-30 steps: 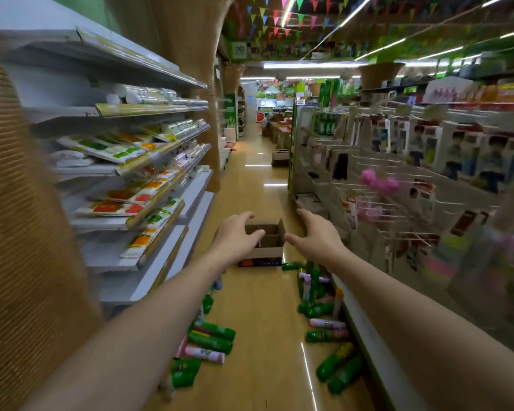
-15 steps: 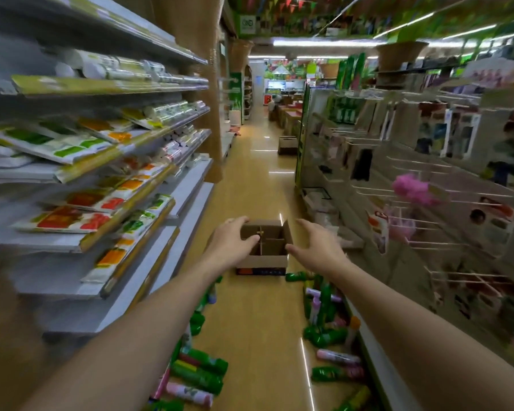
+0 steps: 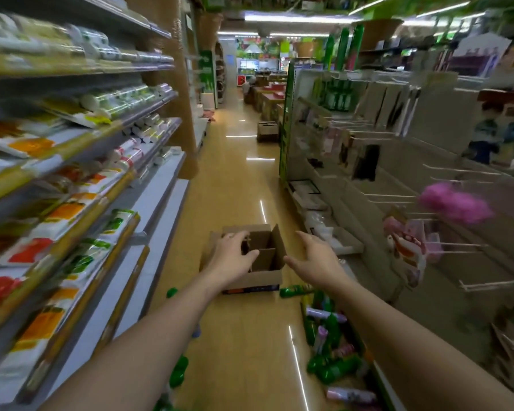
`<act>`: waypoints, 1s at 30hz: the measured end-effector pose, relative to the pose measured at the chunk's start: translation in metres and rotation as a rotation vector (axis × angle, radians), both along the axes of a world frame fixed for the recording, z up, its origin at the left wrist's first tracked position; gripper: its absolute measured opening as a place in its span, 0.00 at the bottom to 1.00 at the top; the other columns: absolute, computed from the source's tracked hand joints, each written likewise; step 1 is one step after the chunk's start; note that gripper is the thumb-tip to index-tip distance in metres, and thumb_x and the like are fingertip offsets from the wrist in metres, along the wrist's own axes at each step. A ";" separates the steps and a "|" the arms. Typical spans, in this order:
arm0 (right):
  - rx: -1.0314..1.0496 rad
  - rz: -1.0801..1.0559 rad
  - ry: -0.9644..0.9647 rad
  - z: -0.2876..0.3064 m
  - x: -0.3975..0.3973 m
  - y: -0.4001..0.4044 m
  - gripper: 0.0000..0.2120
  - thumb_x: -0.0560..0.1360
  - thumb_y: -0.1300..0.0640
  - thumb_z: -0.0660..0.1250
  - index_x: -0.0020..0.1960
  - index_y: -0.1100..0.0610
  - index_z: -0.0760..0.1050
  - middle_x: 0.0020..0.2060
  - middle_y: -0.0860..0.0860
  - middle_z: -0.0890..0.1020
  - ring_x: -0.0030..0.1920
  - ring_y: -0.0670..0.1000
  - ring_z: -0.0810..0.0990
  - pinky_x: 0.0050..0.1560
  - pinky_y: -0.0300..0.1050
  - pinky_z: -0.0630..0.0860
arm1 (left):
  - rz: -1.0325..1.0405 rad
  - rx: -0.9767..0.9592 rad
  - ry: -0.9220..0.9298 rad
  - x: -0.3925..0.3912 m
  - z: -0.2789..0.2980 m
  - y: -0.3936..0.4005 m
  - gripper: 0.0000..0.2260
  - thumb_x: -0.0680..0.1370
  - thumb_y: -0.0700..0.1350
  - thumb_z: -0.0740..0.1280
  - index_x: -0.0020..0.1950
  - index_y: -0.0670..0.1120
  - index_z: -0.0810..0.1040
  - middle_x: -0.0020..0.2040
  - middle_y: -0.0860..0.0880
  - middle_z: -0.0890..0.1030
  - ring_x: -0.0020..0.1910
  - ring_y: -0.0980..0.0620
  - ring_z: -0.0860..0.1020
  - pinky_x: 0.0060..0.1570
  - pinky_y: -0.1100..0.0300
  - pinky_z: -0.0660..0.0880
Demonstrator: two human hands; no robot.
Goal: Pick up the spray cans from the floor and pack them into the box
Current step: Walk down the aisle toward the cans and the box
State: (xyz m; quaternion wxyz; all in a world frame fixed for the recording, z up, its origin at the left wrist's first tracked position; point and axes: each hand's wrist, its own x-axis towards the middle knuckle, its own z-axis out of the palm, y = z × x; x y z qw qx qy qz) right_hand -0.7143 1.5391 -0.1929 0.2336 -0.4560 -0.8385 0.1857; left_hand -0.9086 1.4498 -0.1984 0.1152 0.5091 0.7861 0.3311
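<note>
Fingers on both your hands are loosely spread and hold nothing: your left hand (image 3: 237, 256) hangs over the box (image 3: 260, 275), your right hand (image 3: 315, 262) just right of it. That open cardboard box, divided inside, looks light and flexible, so take it by the side walls, not the flaps. Spray cans (image 3: 328, 345) lie heaped right of and nearer than the box; one green can (image 3: 294, 290) lies beside its near right corner. Probably smooth and prone to rolling; wrap each mid-body.
</note>
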 end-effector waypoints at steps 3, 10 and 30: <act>-0.029 -0.002 0.002 -0.009 -0.034 0.050 0.29 0.71 0.43 0.71 0.69 0.45 0.68 0.63 0.46 0.76 0.56 0.42 0.71 0.40 0.32 0.61 | -0.001 -0.025 0.001 -0.028 -0.010 0.051 0.27 0.77 0.57 0.68 0.74 0.56 0.66 0.72 0.53 0.71 0.68 0.50 0.71 0.63 0.51 0.73; -0.084 -0.008 -0.026 -0.035 -0.106 0.195 0.36 0.72 0.43 0.71 0.76 0.48 0.62 0.70 0.49 0.72 0.70 0.51 0.69 0.63 0.49 0.71 | 0.018 -0.066 0.021 -0.091 -0.029 0.200 0.28 0.74 0.63 0.66 0.72 0.58 0.68 0.68 0.53 0.73 0.59 0.53 0.75 0.55 0.56 0.75; -0.413 -0.247 -0.014 -0.123 -0.109 0.499 0.36 0.72 0.43 0.71 0.76 0.49 0.62 0.69 0.50 0.72 0.67 0.51 0.72 0.64 0.51 0.74 | -0.295 -0.276 -0.031 -0.112 -0.090 0.541 0.25 0.78 0.53 0.69 0.73 0.50 0.70 0.71 0.49 0.72 0.69 0.47 0.70 0.69 0.48 0.69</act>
